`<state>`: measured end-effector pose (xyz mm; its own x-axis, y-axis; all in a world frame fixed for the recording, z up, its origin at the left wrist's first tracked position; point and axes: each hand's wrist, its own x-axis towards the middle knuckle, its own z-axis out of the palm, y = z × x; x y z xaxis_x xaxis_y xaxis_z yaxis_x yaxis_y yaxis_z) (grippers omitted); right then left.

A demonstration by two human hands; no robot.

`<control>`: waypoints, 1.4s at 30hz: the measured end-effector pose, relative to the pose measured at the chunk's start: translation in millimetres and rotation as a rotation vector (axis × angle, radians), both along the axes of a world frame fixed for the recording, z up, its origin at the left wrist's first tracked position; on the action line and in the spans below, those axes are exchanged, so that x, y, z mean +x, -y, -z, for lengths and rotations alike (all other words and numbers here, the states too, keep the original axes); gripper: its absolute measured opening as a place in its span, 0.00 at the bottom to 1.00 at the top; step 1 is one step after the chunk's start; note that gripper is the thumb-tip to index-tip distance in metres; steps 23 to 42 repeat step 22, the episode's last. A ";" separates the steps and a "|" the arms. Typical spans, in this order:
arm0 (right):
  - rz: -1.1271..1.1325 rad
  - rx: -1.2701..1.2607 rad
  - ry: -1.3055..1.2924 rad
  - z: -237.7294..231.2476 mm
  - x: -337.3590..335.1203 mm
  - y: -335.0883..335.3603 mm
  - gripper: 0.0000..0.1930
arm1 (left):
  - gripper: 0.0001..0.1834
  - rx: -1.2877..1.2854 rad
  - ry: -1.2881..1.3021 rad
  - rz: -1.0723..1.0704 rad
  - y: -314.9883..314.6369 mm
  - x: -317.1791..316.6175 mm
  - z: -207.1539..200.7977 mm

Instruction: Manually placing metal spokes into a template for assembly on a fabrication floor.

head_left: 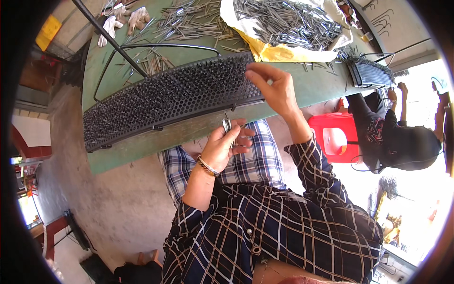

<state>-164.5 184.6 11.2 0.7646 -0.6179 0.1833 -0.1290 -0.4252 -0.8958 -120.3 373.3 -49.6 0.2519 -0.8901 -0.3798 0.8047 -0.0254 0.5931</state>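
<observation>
My left hand (pixel 228 144) is closed round a few slim metal pins (pixel 226 125), held upright above my lap just off the table's front edge. My right hand (pixel 274 87) reaches to the right end of a long black perforated rack (pixel 189 105). Its thumb and forefinger are pinched together at the rack's holes; what they hold, if anything, is too small to make out. Many dark pins stand packed in the rack's rows, mostly along its back and left. Bare holes show along its front right part.
The rack lies on a green table (pixel 106 158). Behind it are loose metal pins (pixel 194 26), a yellow-edged sack (pixel 269 53) heaped with more, and work gloves (pixel 109 29). A black metal bar (pixel 97 26) slants over the rack. Rightward are a red stool (pixel 331 123) and a seated person (pixel 402 137) at another rack (pixel 371 73).
</observation>
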 end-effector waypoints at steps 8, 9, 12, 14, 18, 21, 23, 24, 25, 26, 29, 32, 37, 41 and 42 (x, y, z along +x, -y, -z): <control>-0.050 -0.506 0.119 30.9 21.2 18.7 0.09 | 0.17 -0.036 0.039 -0.041 1.3 -3.7 13.2; -0.054 -0.529 0.142 34.9 22.0 18.8 0.08 | 0.16 -0.025 0.020 -0.058 0.5 -3.2 13.7; -0.081 -0.634 0.148 42.0 20.0 21.7 0.08 | 0.15 0.001 0.021 -0.065 0.9 -1.8 12.3; -0.108 -0.702 0.148 46.0 19.1 21.0 0.08 | 0.15 0.002 0.003 -0.064 0.4 -0.9 11.9; -0.107 -0.794 0.151 41.4 15.9 17.4 0.08 | 0.16 -0.029 -0.037 -0.064 1.0 1.3 8.0; -0.134 -0.217 0.043 27.5 6.6 3.4 0.09 | 0.16 -0.043 -0.024 -0.099 1.0 1.3 2.2; -0.255 -0.126 -0.123 17.3 1.5 2.0 0.10 | 0.16 -0.073 -0.010 -0.088 -0.3 2.4 1.5; -0.255 -0.126 -0.123 17.3 1.5 2.0 0.10 | 0.16 -0.073 -0.010 -0.088 -0.3 2.4 1.5; -0.255 -0.126 -0.123 17.3 1.5 2.0 0.10 | 0.16 -0.073 -0.010 -0.088 -0.3 2.4 1.5; -0.255 -0.126 -0.123 17.3 1.5 2.0 0.10 | 0.16 -0.073 -0.010 -0.088 -0.3 2.4 1.5; -0.255 -0.126 -0.123 17.3 1.5 2.0 0.10 | 0.16 -0.073 -0.010 -0.088 -0.3 2.4 1.5; -0.255 -0.126 -0.123 17.3 1.5 2.0 0.10 | 0.16 -0.073 -0.010 -0.088 -0.3 2.4 1.5; -0.255 -0.126 -0.123 17.3 1.5 2.0 0.10 | 0.16 -0.073 -0.010 -0.088 -0.3 2.4 1.5; -0.255 -0.126 -0.123 17.3 1.5 2.0 0.10 | 0.16 -0.073 -0.010 -0.088 -0.3 2.4 1.5; -0.255 -0.126 -0.123 17.3 1.5 2.0 0.10 | 0.16 -0.073 -0.010 -0.088 -0.3 2.4 1.5</control>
